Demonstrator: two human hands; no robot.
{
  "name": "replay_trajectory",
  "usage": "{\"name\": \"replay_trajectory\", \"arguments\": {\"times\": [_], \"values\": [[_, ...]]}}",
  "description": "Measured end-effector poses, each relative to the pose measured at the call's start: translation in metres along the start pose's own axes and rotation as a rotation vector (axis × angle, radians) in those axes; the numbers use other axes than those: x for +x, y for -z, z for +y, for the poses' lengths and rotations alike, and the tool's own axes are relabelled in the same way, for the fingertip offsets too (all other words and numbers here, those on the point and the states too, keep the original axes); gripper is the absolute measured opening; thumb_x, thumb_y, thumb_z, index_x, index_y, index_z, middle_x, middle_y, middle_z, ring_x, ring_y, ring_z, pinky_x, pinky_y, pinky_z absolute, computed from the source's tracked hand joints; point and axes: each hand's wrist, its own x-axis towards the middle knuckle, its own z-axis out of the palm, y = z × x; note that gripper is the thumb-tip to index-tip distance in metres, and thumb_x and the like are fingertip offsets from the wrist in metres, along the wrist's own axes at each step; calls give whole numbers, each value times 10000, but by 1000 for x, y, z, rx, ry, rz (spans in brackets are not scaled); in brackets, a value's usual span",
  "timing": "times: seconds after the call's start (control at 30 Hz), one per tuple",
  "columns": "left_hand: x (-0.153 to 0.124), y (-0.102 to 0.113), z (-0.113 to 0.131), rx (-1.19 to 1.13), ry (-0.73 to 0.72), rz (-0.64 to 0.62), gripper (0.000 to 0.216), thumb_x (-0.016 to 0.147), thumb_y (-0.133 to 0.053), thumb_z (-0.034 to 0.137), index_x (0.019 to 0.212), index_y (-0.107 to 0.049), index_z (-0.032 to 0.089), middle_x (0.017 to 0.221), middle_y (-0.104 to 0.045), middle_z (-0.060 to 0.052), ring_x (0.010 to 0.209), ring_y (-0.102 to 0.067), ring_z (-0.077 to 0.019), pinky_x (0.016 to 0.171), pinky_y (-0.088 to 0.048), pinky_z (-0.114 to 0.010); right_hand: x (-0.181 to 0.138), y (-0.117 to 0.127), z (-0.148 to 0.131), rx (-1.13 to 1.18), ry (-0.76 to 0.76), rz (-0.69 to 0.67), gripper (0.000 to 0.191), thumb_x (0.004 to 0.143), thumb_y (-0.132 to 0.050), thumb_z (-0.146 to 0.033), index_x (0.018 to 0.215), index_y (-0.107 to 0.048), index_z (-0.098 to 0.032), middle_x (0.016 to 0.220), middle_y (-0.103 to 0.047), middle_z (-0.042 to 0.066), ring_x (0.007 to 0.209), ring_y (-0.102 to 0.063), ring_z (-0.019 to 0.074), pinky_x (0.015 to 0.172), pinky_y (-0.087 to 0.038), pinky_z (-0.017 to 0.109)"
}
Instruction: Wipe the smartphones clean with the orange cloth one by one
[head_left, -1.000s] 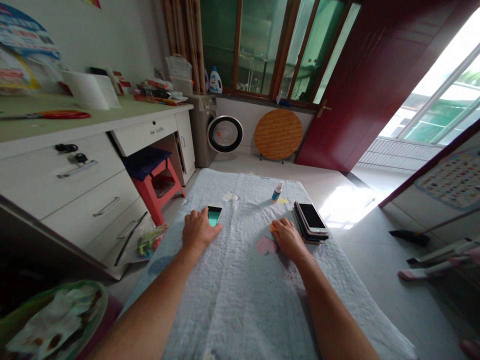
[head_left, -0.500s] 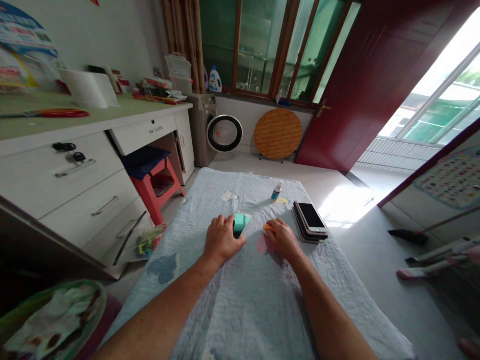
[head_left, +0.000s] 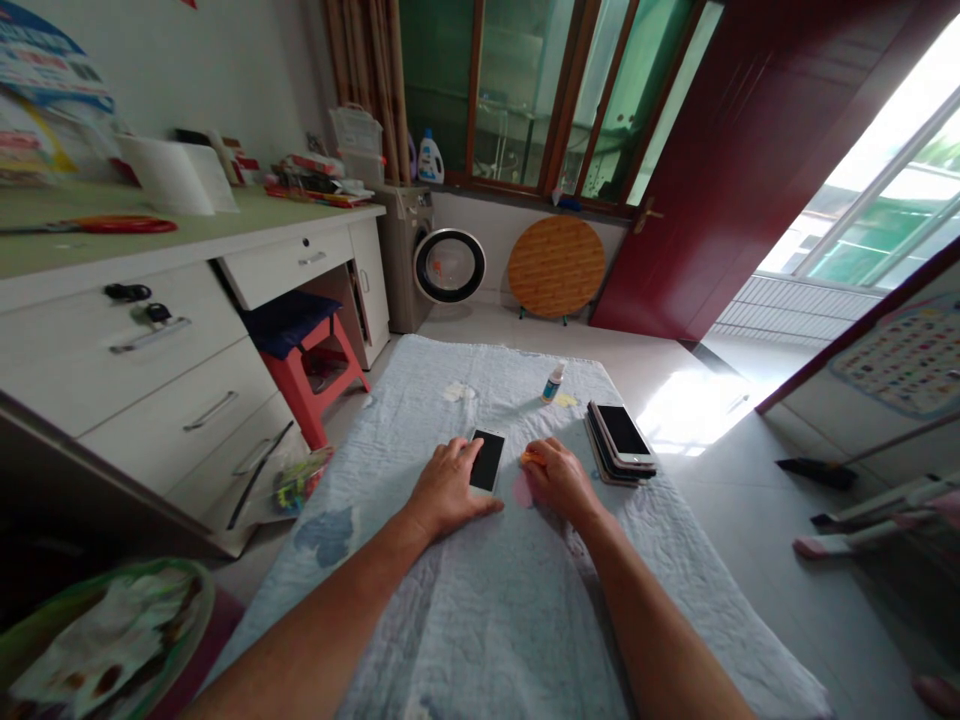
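Note:
A pale blue quilted cloth (head_left: 487, 600) covers a low table in front of me. On it lies a dark-screened phone (head_left: 487, 461), with my left hand (head_left: 448, 490) gripping its left edge, fingers curled round it. Just to its right, my right hand (head_left: 559, 478) is closed on a small orange item (head_left: 529, 458), resting over a pink patch (head_left: 520, 489) on the cloth. A stack of phones (head_left: 621, 441) sits right of that hand. Farther back stand a small spray bottle (head_left: 553, 383) and a crumpled white wipe (head_left: 457, 392).
A white desk with drawers (head_left: 150, 350) runs along the left, a red stool (head_left: 311, 375) tucked under it. A washing machine (head_left: 420, 260), a round wooden tabletop (head_left: 556, 267) and a red door (head_left: 735, 170) lie ahead. A bowl of scraps (head_left: 105, 640) is at lower left.
My left hand has carried the phone from the cloth's left side to the middle and laid it flat beside my right hand, which shifted slightly left.

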Motion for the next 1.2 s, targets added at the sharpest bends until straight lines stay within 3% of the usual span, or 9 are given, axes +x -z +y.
{"name": "replay_trajectory", "arguments": {"times": [0.23, 0.43, 0.6, 0.97, 1.2], "values": [[-4, -3, 7, -85, -75, -62, 847, 620, -793, 419, 1366, -451, 208, 1395, -462, -143, 1275, -470, -317, 1059, -380, -417, 1, -6, 1, 104, 56, 66, 184, 877, -477, -172, 917, -655, -202, 904, -595, 41, 816, -578, 147, 760, -427, 228], [-4, -7, 10, -38, -78, -28, 675, 682, -751, 473, 1264, -554, 193, 1335, -522, -139, 1226, -510, -316, 1027, -412, -414, 5, -13, -4, 190, 121, 100, 191, 845, -501, -136, 910, -671, -197, 910, -575, 39, 828, -576, 143, 774, -447, 234], [-5, -11, 17, 6, -77, -3, 676, 692, -744, 524, 1237, -573, 164, 1298, -538, -151, 1182, -532, -313, 1004, -429, -403, 6, -19, -7, 202, 97, 102, 181, 847, -521, -144, 885, -691, -192, 909, -559, 39, 819, -570, 137, 763, -456, 231], [-9, -8, 16, 5, -159, -32, 618, 711, -716, 414, 1251, -557, 158, 1293, -516, -153, 1180, -520, -308, 1024, -421, -387, 3, -9, -8, 130, 88, -36, 188, 833, -551, -128, 831, -728, -192, 837, -551, 23, 764, -566, 121, 706, -429, 216], [-10, -13, 18, -19, -139, -2, 626, 710, -729, 477, 1212, -572, 139, 1249, -527, -155, 1150, -542, -309, 1002, -446, -405, -6, 15, -25, 138, 170, -283, 203, 753, -581, -47, 805, -728, -178, 830, -573, 17, 742, -554, 106, 710, -404, 210]]}}
